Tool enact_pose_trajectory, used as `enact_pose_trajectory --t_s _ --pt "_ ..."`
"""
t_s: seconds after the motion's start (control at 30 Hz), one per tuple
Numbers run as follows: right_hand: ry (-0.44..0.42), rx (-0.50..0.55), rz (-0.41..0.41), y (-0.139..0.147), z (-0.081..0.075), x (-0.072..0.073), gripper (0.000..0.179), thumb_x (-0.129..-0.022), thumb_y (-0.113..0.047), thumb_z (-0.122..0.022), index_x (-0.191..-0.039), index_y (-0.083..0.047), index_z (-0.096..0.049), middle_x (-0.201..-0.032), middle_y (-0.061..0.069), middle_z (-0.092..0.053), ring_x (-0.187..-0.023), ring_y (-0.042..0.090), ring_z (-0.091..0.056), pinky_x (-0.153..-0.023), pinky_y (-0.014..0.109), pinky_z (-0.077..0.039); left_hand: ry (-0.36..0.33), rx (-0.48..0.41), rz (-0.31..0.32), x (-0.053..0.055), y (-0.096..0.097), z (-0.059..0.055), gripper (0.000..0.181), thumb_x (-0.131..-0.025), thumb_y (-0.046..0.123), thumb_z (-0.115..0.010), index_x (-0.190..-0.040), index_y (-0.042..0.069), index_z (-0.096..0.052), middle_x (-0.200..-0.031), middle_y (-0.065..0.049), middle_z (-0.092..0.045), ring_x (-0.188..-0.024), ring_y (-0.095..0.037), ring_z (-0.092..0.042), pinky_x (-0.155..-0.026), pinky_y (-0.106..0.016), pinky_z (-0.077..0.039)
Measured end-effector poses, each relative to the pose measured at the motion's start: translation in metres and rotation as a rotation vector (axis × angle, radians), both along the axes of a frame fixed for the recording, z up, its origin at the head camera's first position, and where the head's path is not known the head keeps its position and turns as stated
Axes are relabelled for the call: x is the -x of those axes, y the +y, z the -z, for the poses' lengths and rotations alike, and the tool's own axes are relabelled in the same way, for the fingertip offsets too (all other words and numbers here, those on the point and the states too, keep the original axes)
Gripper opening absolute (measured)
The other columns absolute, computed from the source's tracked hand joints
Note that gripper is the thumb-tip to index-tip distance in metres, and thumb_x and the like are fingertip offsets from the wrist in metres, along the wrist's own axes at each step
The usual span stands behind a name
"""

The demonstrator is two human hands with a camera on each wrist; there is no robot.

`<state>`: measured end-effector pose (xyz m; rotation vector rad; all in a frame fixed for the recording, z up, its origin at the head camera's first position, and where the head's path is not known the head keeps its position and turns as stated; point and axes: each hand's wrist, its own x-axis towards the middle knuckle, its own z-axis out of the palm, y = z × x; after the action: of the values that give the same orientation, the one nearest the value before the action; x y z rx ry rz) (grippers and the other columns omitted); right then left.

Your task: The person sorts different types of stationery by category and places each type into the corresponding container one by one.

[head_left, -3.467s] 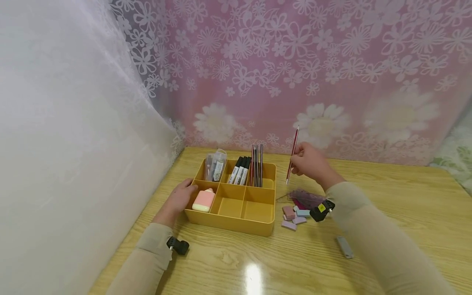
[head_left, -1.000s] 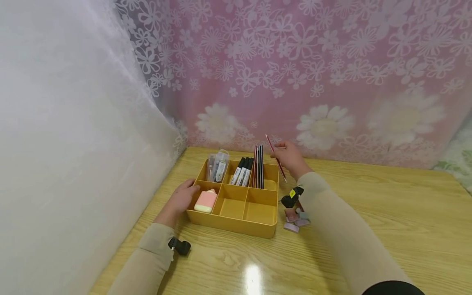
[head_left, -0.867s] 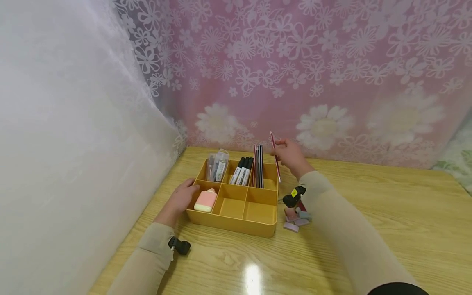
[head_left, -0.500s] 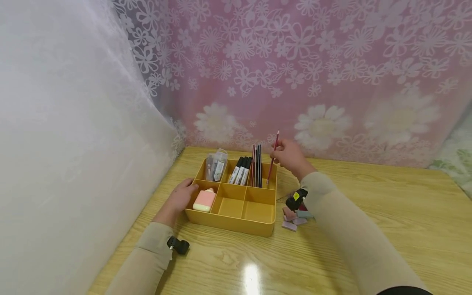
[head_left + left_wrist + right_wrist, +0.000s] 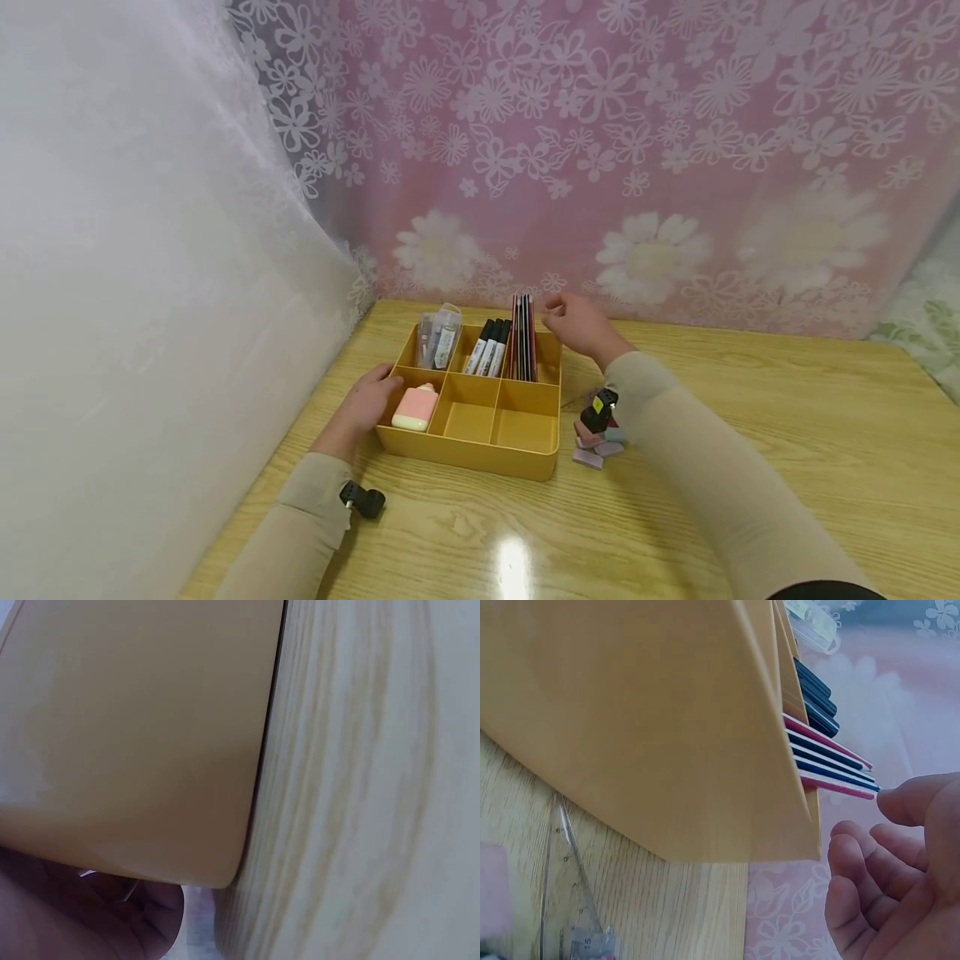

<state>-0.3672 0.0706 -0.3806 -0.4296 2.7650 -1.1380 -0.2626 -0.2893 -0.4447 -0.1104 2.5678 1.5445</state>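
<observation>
A yellow six-compartment desk organizer (image 5: 468, 461) stands on the table. My left hand (image 5: 366, 400) grips its left wall; in the left wrist view the fingers (image 5: 154, 919) curl at the wall's edge. Several pencils (image 5: 522, 337), red and dark striped, stand upright in the back right compartment. My right hand (image 5: 581, 325) is just right of their tops, holding nothing, fingers loosely bent. In the right wrist view its thumb (image 5: 911, 801) is beside a pencil end, contact unclear. Black-capped markers (image 5: 486, 348) fill the back middle, clear plastic cases (image 5: 438, 337) the back left, a pink-and-cream bottle (image 5: 416, 407) the front left.
Right of the organizer lie several small pastel erasers (image 5: 588, 458), partly under the right wrist camera (image 5: 598, 410). A clear triangular ruler (image 5: 568, 877) lies beside the organizer's wall. A pink floral curtain (image 5: 525, 167) hangs behind the table, a white sheet (image 5: 150, 292) at left.
A red pencil held by my right hand has gone from the right into the back right compartment and been let go beside the other pencils. My left hand stays on the organizer.
</observation>
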Motion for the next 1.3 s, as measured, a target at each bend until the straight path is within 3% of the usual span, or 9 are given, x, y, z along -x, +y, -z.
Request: enact_pose_trajectory --t_s 0.17,0.37,0.6,0.83,1.13,1.3 --pt "-0.004 0.017 0.003 0.005 -0.002 -0.003 0.036 -0.103 -0.023 -0.052 -0.135 -0.006 -0.056 -0.124 0.018 -0.061 -0.101 0.034 -0.065 -0.083 0.048 -0.054 0.000 -0.011 0.001 0.000 0.000 -0.001 0.052 -0.109 0.030 -0.038 -0.155 0.007 -0.039 -0.155 -0.020 -0.041 -0.140 -0.041 -0.039 -0.114 -0.059 -0.029" --pt "0.034 -0.042 -0.010 0.017 -0.006 -0.011 0.033 -0.102 -0.023 -0.053 -0.129 -0.006 -0.058 -0.126 0.019 -0.059 -0.110 0.036 -0.059 -0.086 0.051 -0.052 -0.003 -0.020 0.007 0.000 0.001 0.000 0.051 -0.109 0.030 -0.038 -0.155 0.007 -0.039 -0.154 -0.019 -0.041 -0.140 -0.040 -0.039 -0.114 -0.059 -0.029" --pt "0.119 -0.147 -0.035 0.042 -0.014 -0.037 0.028 -0.100 -0.023 -0.056 -0.123 -0.007 -0.062 -0.112 0.014 -0.064 -0.096 0.031 -0.062 -0.080 0.048 -0.053 -0.010 -0.014 0.011 0.001 0.002 -0.001 0.052 -0.109 0.030 -0.038 -0.156 0.007 -0.039 -0.155 -0.020 -0.041 -0.140 -0.040 -0.039 -0.114 -0.058 -0.030" --pt "0.113 -0.242 -0.048 0.074 -0.016 -0.068 0.029 -0.101 -0.025 -0.057 -0.123 -0.007 -0.063 -0.110 0.012 -0.065 -0.092 0.027 -0.063 -0.077 0.047 -0.053 -0.024 -0.011 0.002 0.001 0.001 -0.001 0.053 -0.109 0.030 -0.037 -0.157 0.007 -0.036 -0.156 -0.020 -0.039 -0.141 -0.040 -0.037 -0.115 -0.058 -0.028" --pt "0.076 -0.274 -0.032 0.112 0.004 -0.095 0.028 -0.099 -0.024 -0.061 -0.120 -0.005 -0.064 -0.104 0.008 -0.066 -0.082 0.019 -0.062 -0.072 0.042 -0.053 -0.027 0.010 -0.008 0.001 -0.002 0.004 0.053 -0.108 0.031 -0.039 -0.155 0.008 -0.039 -0.155 -0.020 -0.040 -0.139 -0.040 -0.039 -0.115 -0.058 -0.029" --pt "0.044 -0.263 -0.011 0.124 0.019 -0.105 0.035 -0.099 -0.024 -0.063 -0.125 -0.002 -0.064 -0.109 0.011 -0.065 -0.089 0.024 -0.063 -0.077 0.046 -0.054 -0.007 0.030 0.040 0.000 -0.002 0.000 0.051 -0.109 0.027 -0.037 -0.155 0.005 -0.037 -0.154 -0.023 -0.041 -0.138 -0.042 -0.040 -0.114 -0.059 -0.029"
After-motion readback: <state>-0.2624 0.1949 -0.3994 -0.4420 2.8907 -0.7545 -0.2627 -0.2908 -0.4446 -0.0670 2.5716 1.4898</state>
